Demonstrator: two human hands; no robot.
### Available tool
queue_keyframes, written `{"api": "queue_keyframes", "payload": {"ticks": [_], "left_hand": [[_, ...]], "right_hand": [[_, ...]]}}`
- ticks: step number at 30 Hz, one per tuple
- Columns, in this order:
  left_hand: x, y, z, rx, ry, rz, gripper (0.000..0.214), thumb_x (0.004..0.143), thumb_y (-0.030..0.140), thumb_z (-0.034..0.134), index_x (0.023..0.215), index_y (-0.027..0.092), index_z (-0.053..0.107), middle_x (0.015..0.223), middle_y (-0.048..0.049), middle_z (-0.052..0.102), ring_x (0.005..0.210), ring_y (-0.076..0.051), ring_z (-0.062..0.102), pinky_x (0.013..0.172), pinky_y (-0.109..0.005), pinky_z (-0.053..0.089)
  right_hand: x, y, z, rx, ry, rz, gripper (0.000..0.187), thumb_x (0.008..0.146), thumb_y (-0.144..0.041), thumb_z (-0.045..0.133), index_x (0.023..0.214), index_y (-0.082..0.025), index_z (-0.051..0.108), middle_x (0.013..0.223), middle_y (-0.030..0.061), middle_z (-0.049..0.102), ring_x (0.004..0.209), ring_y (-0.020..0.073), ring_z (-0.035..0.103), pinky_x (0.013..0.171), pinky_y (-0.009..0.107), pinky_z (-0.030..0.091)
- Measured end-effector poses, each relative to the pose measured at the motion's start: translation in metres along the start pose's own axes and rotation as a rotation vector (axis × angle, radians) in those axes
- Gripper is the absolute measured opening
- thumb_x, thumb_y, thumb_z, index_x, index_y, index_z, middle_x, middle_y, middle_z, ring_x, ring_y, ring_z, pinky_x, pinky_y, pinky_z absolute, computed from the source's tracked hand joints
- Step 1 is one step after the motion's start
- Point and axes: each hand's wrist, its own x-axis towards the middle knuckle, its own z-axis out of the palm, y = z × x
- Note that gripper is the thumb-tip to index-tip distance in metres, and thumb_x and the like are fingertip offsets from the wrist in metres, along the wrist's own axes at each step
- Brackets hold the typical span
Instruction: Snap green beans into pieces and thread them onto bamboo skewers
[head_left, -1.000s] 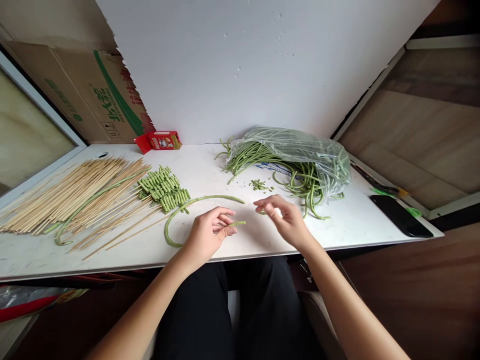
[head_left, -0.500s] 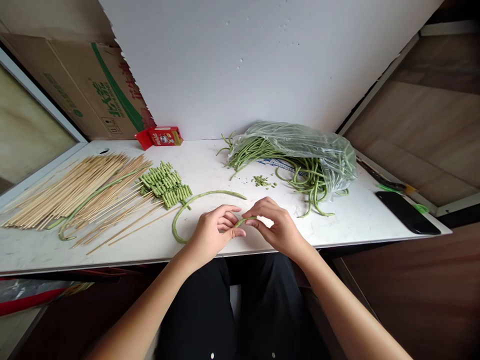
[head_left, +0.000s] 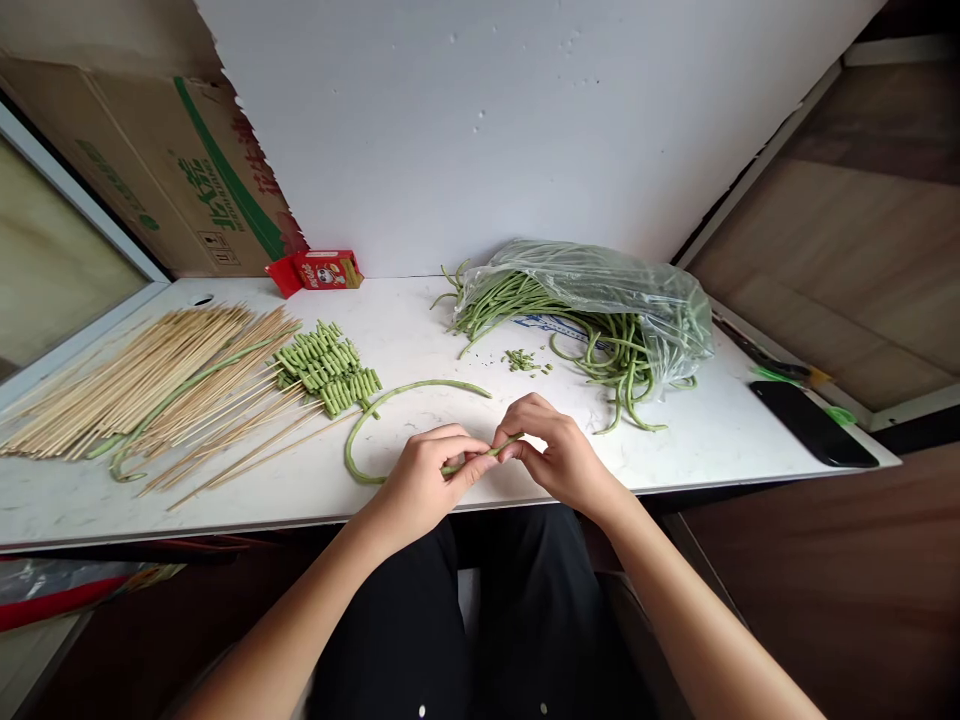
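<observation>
Near the table's front edge, my left hand grips a long green bean between thumb and fingers. The bean's free length curls leftward across the table in a wide arc. Pinched on the same bean close to its end, my right hand almost touches the left fingertips. Left of the arc lie skewered bean pieces, cut short and set in rows on bamboo sticks. A large pile of bare bamboo skewers spreads farther left, with another long bean lying over it.
A clear plastic bag of long beans lies at the back right, beside small bean scraps. A black phone rests at the right edge. Behind stand a red box and a cardboard carton.
My left fingers have closed around the bean and moved toward the right hand. The two hands' fingertips now nearly meet on it, and its end points up to the right.
</observation>
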Motion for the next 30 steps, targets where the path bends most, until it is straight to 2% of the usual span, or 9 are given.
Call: {"api": "queue_keyframes", "payload": {"ticks": [8,12,13,15,18,20,24,27,30], "left_hand": [[-0.001,0.000,-0.004,-0.111,-0.123,0.018,0.017,0.101,0.031,0.070,0.101,0.019,0.081,0.094,-0.0052,0.073,0.079,-0.013,0.063,0.065,-0.023,0.047],[-0.003,0.000,-0.005,-0.124,-0.179,-0.009,0.016,0.102,0.027,0.067,0.101,0.020,0.081,0.098,-0.0056,0.075,0.083,-0.014,0.068,0.071,-0.023,0.053],[-0.003,-0.001,-0.007,-0.121,-0.183,-0.019,0.016,0.102,0.026,0.067,0.099,0.020,0.081,0.098,-0.0058,0.075,0.084,-0.014,0.069,0.071,-0.022,0.054],[-0.002,-0.003,-0.012,-0.098,-0.163,-0.037,0.016,0.102,0.027,0.068,0.097,0.020,0.081,0.097,-0.0059,0.075,0.085,-0.015,0.069,0.071,-0.022,0.055],[0.002,-0.006,-0.017,-0.063,-0.089,-0.055,0.017,0.100,0.032,0.070,0.101,0.019,0.081,0.098,-0.0067,0.075,0.085,-0.015,0.068,0.073,-0.023,0.056],[0.004,-0.007,-0.016,-0.044,-0.046,-0.065,0.021,0.101,0.036,0.069,0.106,0.019,0.081,0.102,-0.0076,0.075,0.087,-0.016,0.069,0.075,-0.025,0.057],[0.004,-0.008,-0.010,-0.021,-0.048,-0.076,0.026,0.104,0.037,0.064,0.117,0.020,0.080,0.110,-0.0087,0.075,0.092,-0.017,0.070,0.077,-0.026,0.057],[0.003,-0.007,-0.008,-0.011,-0.065,-0.073,0.027,0.105,0.036,0.062,0.121,0.021,0.079,0.111,-0.0085,0.074,0.093,-0.017,0.069,0.076,-0.026,0.056],[0.003,-0.006,-0.009,-0.003,-0.071,-0.081,0.027,0.105,0.036,0.062,0.120,0.021,0.079,0.108,-0.0077,0.074,0.092,-0.016,0.068,0.075,-0.026,0.056]], "right_hand": [[-0.001,0.003,-0.005,0.291,-0.152,0.129,0.011,0.097,-0.027,0.076,0.088,-0.023,0.079,0.088,0.0063,0.074,0.095,0.0230,0.066,0.091,0.038,0.052],[-0.004,0.020,-0.017,0.430,-0.227,0.150,0.023,0.097,-0.040,0.077,0.085,-0.020,0.077,0.084,0.0060,0.073,0.088,0.0220,0.067,0.085,0.038,0.053],[-0.006,0.027,-0.024,0.465,-0.223,0.166,0.028,0.096,-0.045,0.077,0.085,-0.020,0.077,0.087,0.0064,0.073,0.086,0.0217,0.067,0.082,0.037,0.053],[-0.010,0.041,-0.040,0.485,-0.098,0.188,0.035,0.091,-0.054,0.080,0.084,-0.020,0.077,0.084,0.0064,0.072,0.087,0.0236,0.067,0.080,0.038,0.053],[-0.015,0.061,-0.061,0.220,0.157,0.281,0.029,0.089,-0.051,0.084,0.095,-0.023,0.083,0.086,0.0064,0.073,0.080,0.0225,0.064,0.074,0.037,0.050],[-0.016,0.070,-0.064,-0.013,0.230,0.325,0.030,0.094,-0.051,0.076,0.105,-0.024,0.085,0.088,0.0078,0.073,0.081,0.0240,0.062,0.074,0.038,0.049],[-0.016,0.078,-0.048,-0.302,0.200,0.334,0.035,0.105,-0.047,0.059,0.115,-0.023,0.083,0.096,0.0119,0.074,0.094,0.0302,0.062,0.083,0.045,0.051],[-0.015,0.079,-0.034,-0.374,0.158,0.322,0.031,0.104,-0.044,0.060,0.113,-0.024,0.083,0.099,0.0122,0.076,0.100,0.0319,0.061,0.087,0.046,0.051],[-0.015,0.078,-0.031,-0.408,0.101,0.286,0.033,0.106,-0.044,0.057,0.105,-0.023,0.083,0.100,0.0121,0.077,0.103,0.0320,0.061,0.093,0.047,0.049]]}}
